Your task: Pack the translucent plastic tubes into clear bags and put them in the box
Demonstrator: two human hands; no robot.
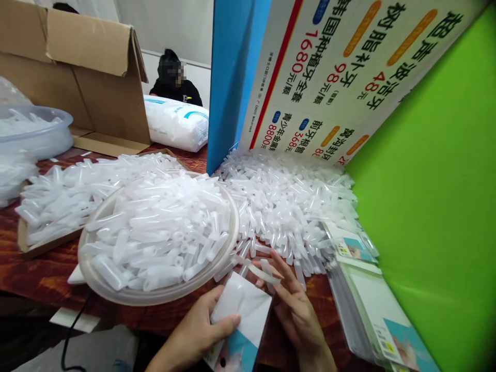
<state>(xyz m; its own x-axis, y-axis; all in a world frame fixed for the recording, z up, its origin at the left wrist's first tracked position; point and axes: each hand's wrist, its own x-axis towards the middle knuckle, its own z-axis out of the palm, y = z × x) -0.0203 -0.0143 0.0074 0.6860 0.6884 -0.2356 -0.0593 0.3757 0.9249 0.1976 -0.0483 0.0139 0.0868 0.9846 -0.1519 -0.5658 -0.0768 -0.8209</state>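
Observation:
My left hand (207,325) grips a white and teal package (242,305), thumb pressed flat on its face. Close by its top edge, my right hand (294,305) has a curved translucent plastic strip (263,273) between thumb and fingers. Just behind, a heap of translucent white plastic pieces (290,201) spreads over the dark wooden table (320,294). To the left of my hands stands a round plastic basin (155,298) piled with stubby, hollow-ended translucent pieces (166,222).
Clear packages with white and teal cards (372,305) are stacked at right, beside a green panel (434,206). A printed board (310,77) and blue panel (228,77) stand behind. More pieces fill a cardboard tray (58,243) at left. A cardboard box (101,98) and a person (176,82) are farther back.

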